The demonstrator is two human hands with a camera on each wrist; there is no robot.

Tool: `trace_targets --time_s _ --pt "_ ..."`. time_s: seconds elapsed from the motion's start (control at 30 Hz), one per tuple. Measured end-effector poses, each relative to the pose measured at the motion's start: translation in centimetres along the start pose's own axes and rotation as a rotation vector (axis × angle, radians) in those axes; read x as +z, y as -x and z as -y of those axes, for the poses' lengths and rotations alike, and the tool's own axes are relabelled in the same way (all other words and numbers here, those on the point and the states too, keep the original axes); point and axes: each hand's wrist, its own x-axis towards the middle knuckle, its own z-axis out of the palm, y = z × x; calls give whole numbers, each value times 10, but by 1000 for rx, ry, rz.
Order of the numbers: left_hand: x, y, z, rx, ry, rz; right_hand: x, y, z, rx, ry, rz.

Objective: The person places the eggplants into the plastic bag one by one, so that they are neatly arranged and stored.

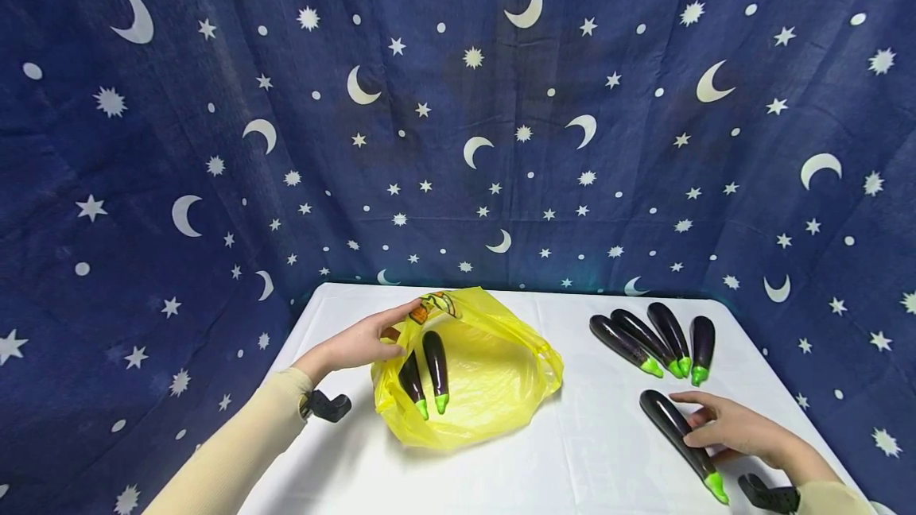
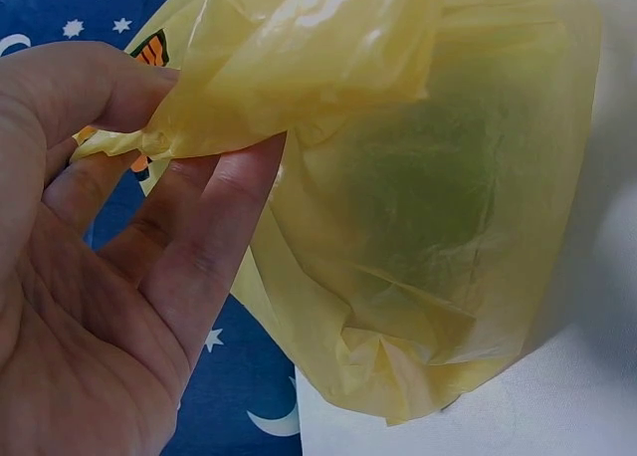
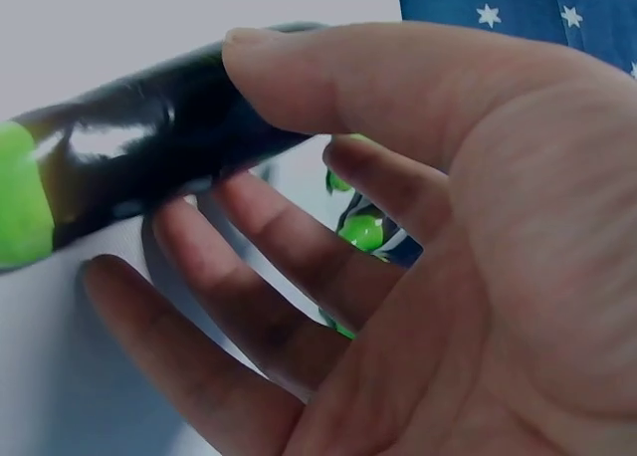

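yellow plastic bag (image 1: 468, 372) holds two eggplants (image 1: 425, 376) already; our left hand (image 1: 358, 344) pinches its rim open. right of the bag, our right hand (image 1: 730, 427) curls around a fifth eggplant (image 1: 680, 431) (four more (image 1: 654, 340) wait behind it).

Seven eggplants (image 1: 676, 425), one yellow bag (image 1: 487, 376), two hands (image 1: 358, 344)
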Motion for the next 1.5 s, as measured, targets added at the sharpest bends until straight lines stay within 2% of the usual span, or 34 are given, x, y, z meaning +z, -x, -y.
trace_targets --time_s 0.27,0.63,1.0,1.3,1.5 --pt "0 0 0 1 4 3 -7 0 -3 39 -28 -2" --pt "-1 -2 1 11 6 8 -6 1 -9 31 -73 2" --pt "0 0 1 25 -8 6 -5 2 -11 4 -76 15" --pt "0 -1 1 18 19 14 -2 1 -8 16 -65 6" --pt "0 -1 2 19 4 12 -1 0 -7 27 -63 2"
